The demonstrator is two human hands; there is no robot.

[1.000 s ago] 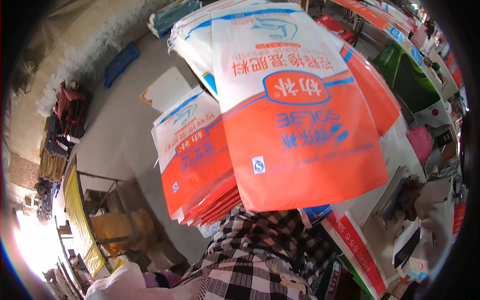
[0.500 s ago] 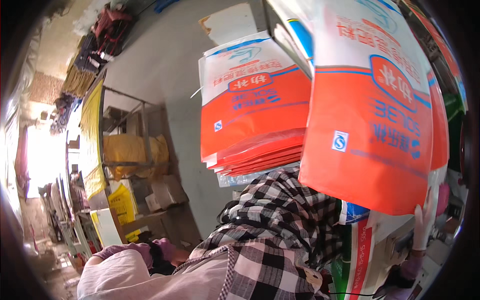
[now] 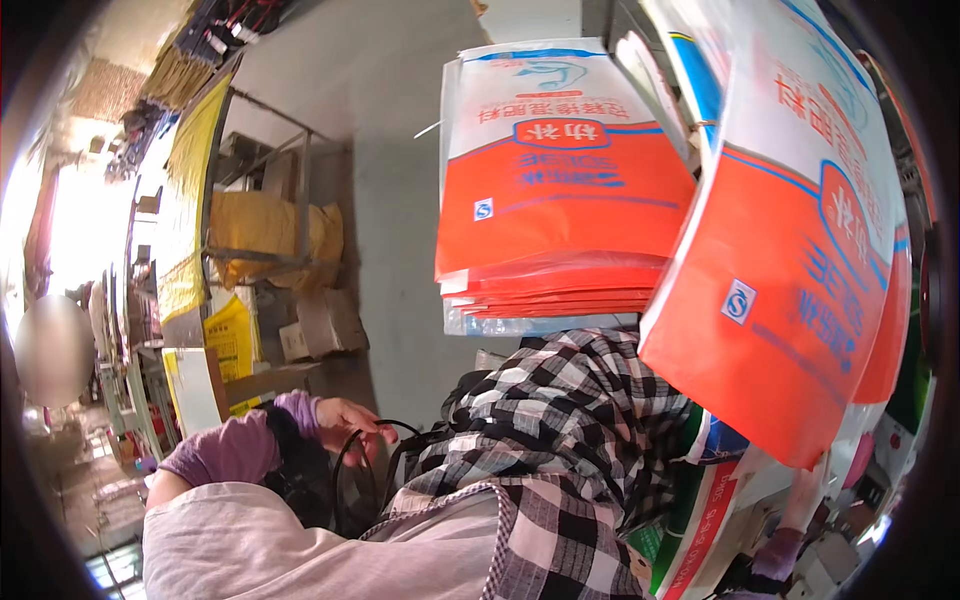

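Note:
At the right, a large red-and-white plastic sack (image 3: pixel 770 340) hangs tilted, its lower edge bowed. My right hand (image 3: pixel 802 492) is at its bottom corner, the fingers closed on the edge and partly hidden by the sack. Another red sack (image 3: pixel 885 350) shows just behind it. A pile of matching flat sacks (image 3: pixel 560 225) lies in front of me, beyond my black-and-white checked apron (image 3: pixel 560 430). Low on the left, my left hand (image 3: pixel 350 422) has loosely bent fingers, somewhat apart, next to a looped black cable (image 3: pixel 338 485); no sack is in it.
To the left stands a metal-framed rack (image 3: pixel 275 255) with a yellow bundle (image 3: pixel 250 225) and cardboard boxes (image 3: pixel 325 325). A green, white and red printed sack (image 3: pixel 705 520) is by my right side. At the far left a blurred round shape (image 3: pixel 55 350) appears.
The large sack has swung right and tilted more, my right hand lower with it. My left hand has come up into fuller view beside the cable. The pile appears shifted right as the view turned.

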